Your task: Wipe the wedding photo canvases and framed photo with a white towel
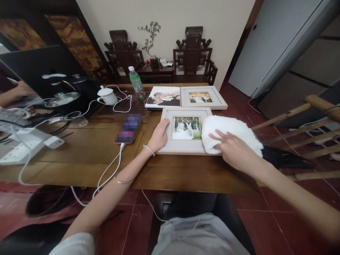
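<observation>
A pale picture frame (170, 146) with a couple's photo in its middle lies flat near the table's front edge. My left hand (159, 135) grips its left side, fingers closed over the edge. On the right part of the frame, my right hand (228, 144) presses a white fluffy cloth (233, 129). The cloth covers the frame's right side and hangs out past it. Behind lie a second pale frame (220, 99) and, to its left, a white-edged photo panel (164, 97).
A phone (128, 128) on a white cable lies left of the frame. Farther back stand a green-labelled bottle (136, 83) and a white lidded cup (107, 95). Power strips (23, 148) and cables crowd the left. Another person's hand (20, 90) shows at far left. A wooden chair (308, 120) stands right.
</observation>
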Motion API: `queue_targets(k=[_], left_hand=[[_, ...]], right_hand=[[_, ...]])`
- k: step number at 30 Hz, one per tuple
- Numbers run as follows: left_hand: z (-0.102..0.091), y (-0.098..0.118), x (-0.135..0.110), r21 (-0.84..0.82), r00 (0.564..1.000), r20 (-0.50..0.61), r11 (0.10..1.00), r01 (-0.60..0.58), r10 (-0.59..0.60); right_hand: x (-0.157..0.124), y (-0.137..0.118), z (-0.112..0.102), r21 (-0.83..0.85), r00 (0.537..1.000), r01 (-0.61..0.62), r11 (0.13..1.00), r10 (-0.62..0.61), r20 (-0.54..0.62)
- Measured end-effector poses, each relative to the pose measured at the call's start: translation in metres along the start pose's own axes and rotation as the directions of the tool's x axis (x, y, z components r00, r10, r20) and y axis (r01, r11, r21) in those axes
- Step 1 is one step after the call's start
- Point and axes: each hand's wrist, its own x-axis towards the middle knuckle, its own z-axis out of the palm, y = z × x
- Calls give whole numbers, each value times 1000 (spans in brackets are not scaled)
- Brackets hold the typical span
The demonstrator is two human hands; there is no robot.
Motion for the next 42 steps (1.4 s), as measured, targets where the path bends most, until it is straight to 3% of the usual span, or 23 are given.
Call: queue_targets(k=[4,11,15,18,25,28,31,36,39,42], left_hand=[[2,-3,1,34,1000,12,999,-12,12],[-5,7,1,-18,998,-4,998,60,-60],[-6,13,1,-28,995,9,995,95,-95],[-5,13,1,15,998,22,998,62,-63],[-3,9,3,48,999,49,999,10,-12],[-2,8,3,63,999,48,998,-9,6],[-2,7,3,76,999,43,997,-14,11],[-2,7,2,82,999,41,997,-10,7],[-3,7,2,74,999,36,997,-5,2],[-3,8,1,63,999,34,998,8,-10]], right_hand=[[1,-18,-9,14,1000,-1,1000,1,21],[72,-83,-18,152,993,117,981,-112,-41],[86,-102,-18,164,988,142,976,-129,-90],[69,-91,-15,132,989,122,984,-110,-95],[10,-36,-13,1,998,-61,998,61,15],[3,-17,-10,-11,995,-95,995,96,9],[21,1,-7,-1,992,-123,992,123,-38],[89,24,5,8,972,-128,992,127,-196],[120,25,17,-23,985,-78,997,74,-154],[125,17,23,-41,996,-39,998,35,-83]])
